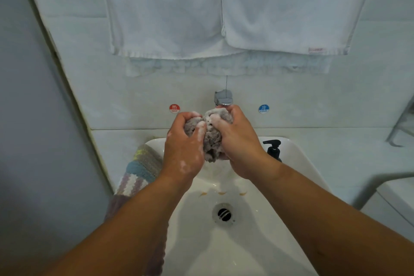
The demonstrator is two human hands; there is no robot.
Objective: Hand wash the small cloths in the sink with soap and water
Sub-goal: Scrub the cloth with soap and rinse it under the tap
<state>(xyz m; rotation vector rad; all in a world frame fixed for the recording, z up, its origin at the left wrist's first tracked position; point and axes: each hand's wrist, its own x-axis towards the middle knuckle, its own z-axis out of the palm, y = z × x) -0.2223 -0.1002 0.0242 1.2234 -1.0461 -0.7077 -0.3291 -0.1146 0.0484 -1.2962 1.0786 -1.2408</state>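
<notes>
A bunched grey cloth (pixel 211 139), wet and soapy, is held over the white sink (pixel 298 163) just below the chrome tap (pixel 223 97). My left hand (pixel 183 148) grips its left side and my right hand (pixel 239 141) grips its right side; both hands carry white suds. A striped knitted cloth (pixel 140 170) in grey, blue, yellow and lilac hangs over the sink's left rim, partly hidden by my left forearm. A black pump soap bottle (pixel 273 149) stands at the sink's back right, just behind my right wrist.
Two white towels (pixel 224 11) hang on the wall above the tap. Red HOT (pixel 174 108) and blue COLD (pixel 263 109) stickers flank the tap. The drain (pixel 224 214) lies mid-basin. A grey wall closes the left side; a white counter edge (pixel 392 177) lies at the right.
</notes>
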